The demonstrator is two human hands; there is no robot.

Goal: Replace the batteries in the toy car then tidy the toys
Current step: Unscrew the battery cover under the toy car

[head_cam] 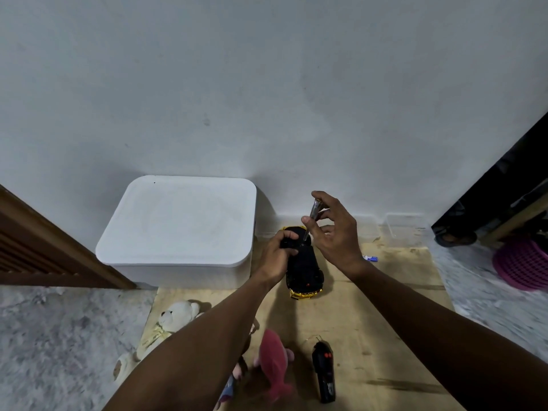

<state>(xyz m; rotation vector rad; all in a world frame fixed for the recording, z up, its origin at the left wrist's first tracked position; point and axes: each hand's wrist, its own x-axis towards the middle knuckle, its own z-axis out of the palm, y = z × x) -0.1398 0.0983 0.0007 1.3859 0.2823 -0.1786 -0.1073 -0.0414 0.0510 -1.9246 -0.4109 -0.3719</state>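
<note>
A yellow toy car (303,272) lies upside down on a cardboard sheet, its black underside facing up. My left hand (280,252) grips the far end of the car. My right hand (332,229) holds a clear-handled screwdriver (311,219) upright, its tip touching the car's underside near my left fingers. A blue battery (370,258) lies on the cardboard to the right of the car. The black remote control (323,370) rests near the front of the sheet.
A white lidded box (178,226) stands against the wall on the left. A white teddy bear (173,318) and a pink plush toy (274,363) lie near me. Clear containers (406,226) sit by the wall. A pink basket (523,264) is at far right.
</note>
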